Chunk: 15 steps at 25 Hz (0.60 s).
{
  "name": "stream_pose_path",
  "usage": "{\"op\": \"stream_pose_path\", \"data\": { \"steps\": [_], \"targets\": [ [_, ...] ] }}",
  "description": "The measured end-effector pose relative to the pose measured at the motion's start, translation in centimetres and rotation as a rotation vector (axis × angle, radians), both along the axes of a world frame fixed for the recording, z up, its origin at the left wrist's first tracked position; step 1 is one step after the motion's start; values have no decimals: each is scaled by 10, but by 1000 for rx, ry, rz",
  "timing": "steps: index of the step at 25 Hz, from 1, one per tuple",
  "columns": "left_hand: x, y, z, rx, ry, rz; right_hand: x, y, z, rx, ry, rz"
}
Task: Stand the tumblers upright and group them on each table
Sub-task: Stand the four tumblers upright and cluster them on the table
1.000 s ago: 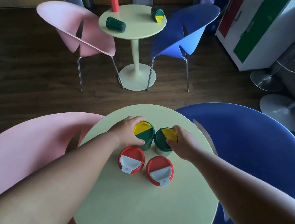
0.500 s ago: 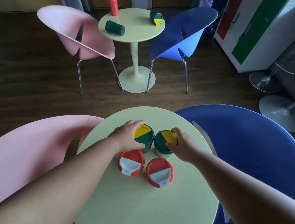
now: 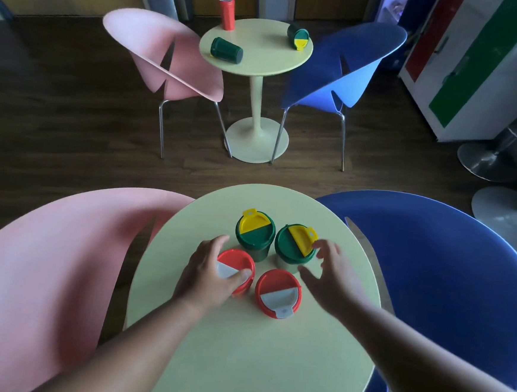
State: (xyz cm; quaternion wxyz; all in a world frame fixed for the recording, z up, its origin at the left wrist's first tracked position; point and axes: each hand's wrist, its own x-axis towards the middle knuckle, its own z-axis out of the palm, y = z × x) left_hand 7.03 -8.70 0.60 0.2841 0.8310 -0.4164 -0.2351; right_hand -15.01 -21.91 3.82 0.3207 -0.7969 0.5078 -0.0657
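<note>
Near round worktop [image 3: 256, 365]: four tumblers upright in a tight cluster. Two green tumblers with yellow-and-green lids at the far side, left one [image 3: 252, 234] just beside right one [image 3: 293, 243]. Two red tumblers with white-and-red lids at the near side, left one [image 3: 235, 269] and right one [image 3: 277, 291], just beside each other.

Left hand [image 3: 207, 277] over the left red tumbler, thumb laid across its lid, fingers curled round its left side; grip clamped on it.

Right hand [image 3: 331, 277] just right of the right green tumbler, fingers spread and relaxed, grip apart, holding nothing.

Far round worktop [image 3: 261, 63]: tall red tumbler [image 3: 227, 11] upright at its far edge; one green tumbler [image 3: 226, 50] lying on its side at left; another green tumbler [image 3: 298, 36] tipped over at right, yellow lid facing the camera.

Pink chair [image 3: 44, 271] and blue chair [image 3: 446, 272] flanking the near worktop; a like pair at the far one.
</note>
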Motion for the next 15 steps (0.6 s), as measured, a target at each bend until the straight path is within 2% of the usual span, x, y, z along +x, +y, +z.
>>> {"op": "stream_pose_path", "data": {
  "steps": [4, 8, 15],
  "targets": [
    [-17, 10, -2, 26, -13, 68, -5, 45, -6, 182, 91, 87],
    [-18, 9, 0, 67, 3, 97, 8, 53, -19, 226, 187, 75],
    [0, 4, 6, 105, 54, -114, 11, 41, -19, 232, 165, 93]
  ]
}}
